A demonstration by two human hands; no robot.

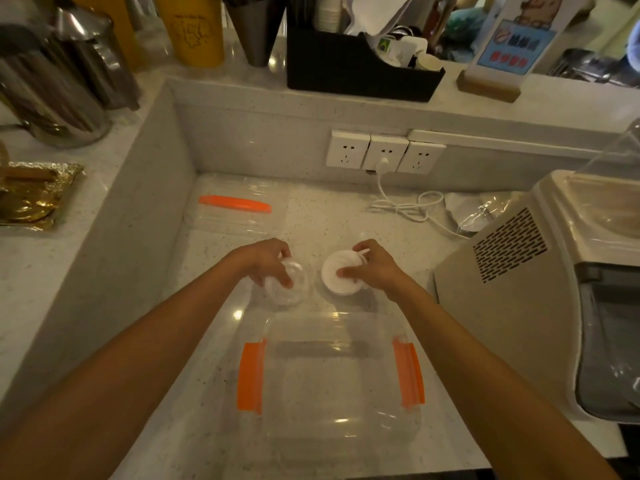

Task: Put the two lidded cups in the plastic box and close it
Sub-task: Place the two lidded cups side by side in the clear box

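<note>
A clear plastic box [332,382] with orange side clips stands open on the counter near me. Its clear lid [239,211], marked by an orange handle, lies flat farther back on the left. Just beyond the box are two small cups. My left hand [266,261] grips the clear lidded cup [289,289] from above. My right hand [375,266] holds the white lidded cup [337,275], fingers on its top and far rim. Both cups are outside the box; whether they rest on the counter or are lifted is unclear.
A beige machine [540,285] stands close on the right. A white cable [405,206] runs from the wall sockets [384,154] across the back of the counter. A raised ledge on the left carries a gold tray [31,195] and metal jugs [59,81].
</note>
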